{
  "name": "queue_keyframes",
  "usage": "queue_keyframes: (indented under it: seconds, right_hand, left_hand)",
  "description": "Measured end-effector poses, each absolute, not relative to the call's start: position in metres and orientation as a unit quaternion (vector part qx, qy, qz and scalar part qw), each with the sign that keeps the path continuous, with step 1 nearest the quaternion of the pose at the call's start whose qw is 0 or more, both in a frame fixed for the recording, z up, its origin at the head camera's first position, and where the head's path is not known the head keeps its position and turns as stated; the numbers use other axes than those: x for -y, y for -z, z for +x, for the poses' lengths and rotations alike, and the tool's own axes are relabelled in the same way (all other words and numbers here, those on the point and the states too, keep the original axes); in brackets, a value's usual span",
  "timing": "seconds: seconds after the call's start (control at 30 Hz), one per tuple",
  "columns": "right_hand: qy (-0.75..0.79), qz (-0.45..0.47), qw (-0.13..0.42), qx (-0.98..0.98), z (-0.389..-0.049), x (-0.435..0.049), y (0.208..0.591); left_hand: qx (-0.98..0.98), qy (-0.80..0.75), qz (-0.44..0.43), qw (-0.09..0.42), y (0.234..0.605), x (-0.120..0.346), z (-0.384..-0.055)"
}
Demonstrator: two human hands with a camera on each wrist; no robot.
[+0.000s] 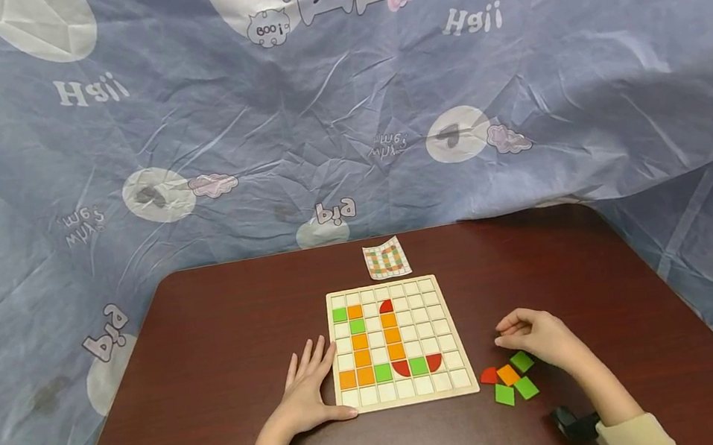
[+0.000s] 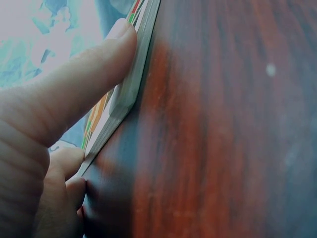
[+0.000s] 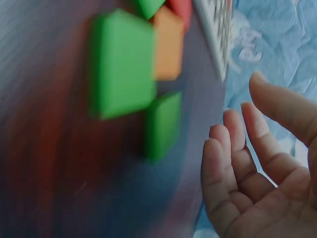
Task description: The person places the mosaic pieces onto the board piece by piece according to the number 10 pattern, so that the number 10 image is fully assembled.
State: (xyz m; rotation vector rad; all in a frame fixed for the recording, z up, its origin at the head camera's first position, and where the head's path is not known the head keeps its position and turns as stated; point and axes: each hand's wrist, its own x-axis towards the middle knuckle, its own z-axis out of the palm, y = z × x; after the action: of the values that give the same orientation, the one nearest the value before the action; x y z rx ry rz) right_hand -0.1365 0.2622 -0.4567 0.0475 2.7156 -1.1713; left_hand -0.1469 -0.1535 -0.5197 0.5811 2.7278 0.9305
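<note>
A wooden grid board (image 1: 445,385) lies on the table, with green and orange squares and red quarter-round tiles in some of its cells. My left hand (image 1: 307,398) rests at the board's left side, fingers spread, its thumb on the near left corner. In the left wrist view the thumb (image 2: 99,67) touches the board's edge (image 2: 130,89). My right hand (image 1: 540,336) is just above the loose tiles, right of the board. Nothing is between its relaxed fingers (image 3: 237,144) in the right wrist view. Below it lie several green tiles (image 1: 505,395), an orange tile (image 1: 508,375) and a red tile (image 1: 489,376).
A small printed pattern card (image 1: 386,259) lies behind the board. The dark wooden table (image 1: 233,314) carries everything, and a blue patterned cloth (image 1: 341,104) hangs behind its far edge.
</note>
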Motion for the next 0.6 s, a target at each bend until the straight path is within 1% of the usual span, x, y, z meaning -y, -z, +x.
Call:
queue_keyframes:
  seconds: [0.13, 0.27, 0.6]
  right_hand:
    - [0.409, 0.022, 0.115, -0.905, -0.128, -0.281, 0.466]
    - [0.401, 0.024, 0.126, -0.907, -0.121, -0.291, 0.475]
    - [0.380, 0.022, 0.099, -0.920, -0.118, -0.290, 0.483]
  left_hand:
    - [-0.923, -0.314, 0.197, 0.101, 0.519, 0.153, -0.147]
    - [-0.922, -0.315, 0.199, 0.101, 0.518, 0.153, -0.146]
    - [-0.922, -0.317, 0.198, 0.102, 0.519, 0.153, -0.146]
